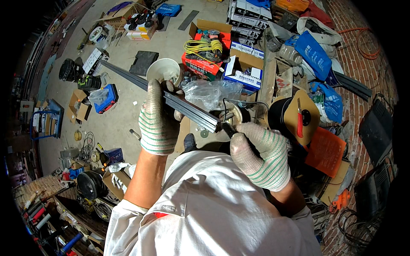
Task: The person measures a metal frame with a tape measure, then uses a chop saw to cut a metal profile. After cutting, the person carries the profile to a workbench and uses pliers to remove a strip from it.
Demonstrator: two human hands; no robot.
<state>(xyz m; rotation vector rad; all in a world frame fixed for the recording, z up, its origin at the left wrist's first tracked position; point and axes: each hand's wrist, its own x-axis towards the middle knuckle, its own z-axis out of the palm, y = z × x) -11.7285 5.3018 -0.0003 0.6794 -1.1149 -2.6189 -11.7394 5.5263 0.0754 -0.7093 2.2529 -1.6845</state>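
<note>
My left hand (159, 117), in a white knit glove with green stripes, is closed around a long grey grooved metal profile (194, 113). The profile slants from the upper left down to its cut end in front of me. At that end my right hand (261, 155), gloved alike, pinches a small dark piece (229, 129). Its exact kind is too small to make out, and I cannot tell whether it touches the profile. Behind the hands lie crumpled clear plastic (209, 94) and a thin black cord (250, 101).
A white bucket (163, 68) stands beyond my left hand. Further off are a red box (200, 66) topped with yellow cord and a blue-white carton (243, 70). To the right, red-handled pliers or scissors (300, 121) lie on a large cable spool (314, 112). An orange-red sheet (326, 151) lies nearby.
</note>
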